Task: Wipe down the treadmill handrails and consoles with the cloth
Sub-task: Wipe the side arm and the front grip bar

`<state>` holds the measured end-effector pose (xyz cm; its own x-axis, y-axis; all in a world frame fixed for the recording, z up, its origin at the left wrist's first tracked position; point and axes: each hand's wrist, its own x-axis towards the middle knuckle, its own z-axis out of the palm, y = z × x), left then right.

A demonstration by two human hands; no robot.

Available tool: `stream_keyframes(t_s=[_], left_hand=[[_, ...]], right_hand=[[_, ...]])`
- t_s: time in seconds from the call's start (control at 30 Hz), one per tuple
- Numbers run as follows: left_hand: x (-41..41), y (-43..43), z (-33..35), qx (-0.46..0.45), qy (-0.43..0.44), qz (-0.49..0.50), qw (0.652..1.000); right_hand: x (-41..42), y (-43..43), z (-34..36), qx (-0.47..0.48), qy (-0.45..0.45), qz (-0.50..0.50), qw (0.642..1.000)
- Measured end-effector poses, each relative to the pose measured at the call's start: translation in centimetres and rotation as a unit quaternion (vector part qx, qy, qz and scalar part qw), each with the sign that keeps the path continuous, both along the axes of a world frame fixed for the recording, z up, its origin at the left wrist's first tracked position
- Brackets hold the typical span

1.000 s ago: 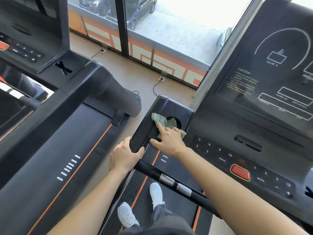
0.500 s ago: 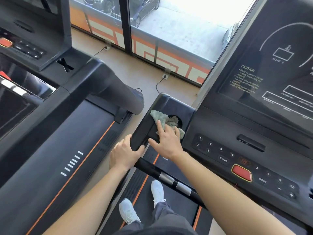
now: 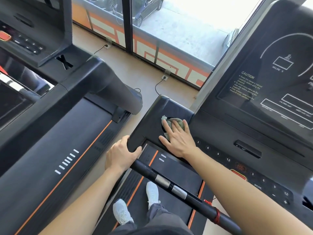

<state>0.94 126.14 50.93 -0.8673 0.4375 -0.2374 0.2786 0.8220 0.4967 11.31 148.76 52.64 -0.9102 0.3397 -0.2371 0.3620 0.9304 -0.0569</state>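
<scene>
Head camera looks down, seemingly near console [image 3: 220, 133].

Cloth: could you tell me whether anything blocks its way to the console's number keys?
Nothing visible does. The right hand presses the cloth on the console wing; only bare black panel lies between it and the number keys.

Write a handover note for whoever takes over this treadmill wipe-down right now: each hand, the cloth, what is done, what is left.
Left hand: grips the near corner of the console's left wing.
Right hand: flat, fingers straight, pressing the grey-green cloth onto that wing.
Done: the wing is under the cloth; what else is finished cannot be told.
Left, probably: keypad, display panel, handlebar with silver sensors, neighbouring treadmill.
</scene>
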Motion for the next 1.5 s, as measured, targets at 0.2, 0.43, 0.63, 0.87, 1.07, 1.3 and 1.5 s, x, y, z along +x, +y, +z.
stream_keyframes(t_s=[0.2, 0.43, 0.63, 0.87, 1.07, 1.3, 1.5], left_hand=[[0.1, 0.2, -0.1, -0.008, 0.004, -0.003, 1.0], [0.1, 0.2, -0.1, -0.011, -0.001, -0.004, 1.0], [0.0, 0.3, -0.3, -0.011, -0.002, 0.0, 1.0], [-0.1, 0.1, -0.2, 0.002, 0.004, -0.001, 1.0], [-0.1, 0.0, -0.3, 0.003, -0.002, 0.002, 1.0], [0.0, 0.1, -0.2, 0.004, -0.008, 0.009, 1.0], [-0.1, 0.1, -0.1, 0.01, -0.009, 0.007, 1.0]], right_hand=[[-0.5, -0.6, -0.3, -0.028, 0.001, -0.01, 1.0], [1.6, -2.7, -0.4, -0.049, 0.041, -0.006, 0.998], [5.0, -4.4, -0.7, -0.044, 0.135, 0.08, 0.987], [-1.2, -5.2, -1.7, -0.065, 0.065, 0.132, 0.987], [-5.8, -0.2, -0.3, -0.076, 0.014, 0.014, 0.997], [-6.0, 6.6, 1.2, 0.002, -0.085, -0.105, 0.991], [-1.0, 3.3, 1.0, 0.05, -0.071, -0.06, 0.994]])
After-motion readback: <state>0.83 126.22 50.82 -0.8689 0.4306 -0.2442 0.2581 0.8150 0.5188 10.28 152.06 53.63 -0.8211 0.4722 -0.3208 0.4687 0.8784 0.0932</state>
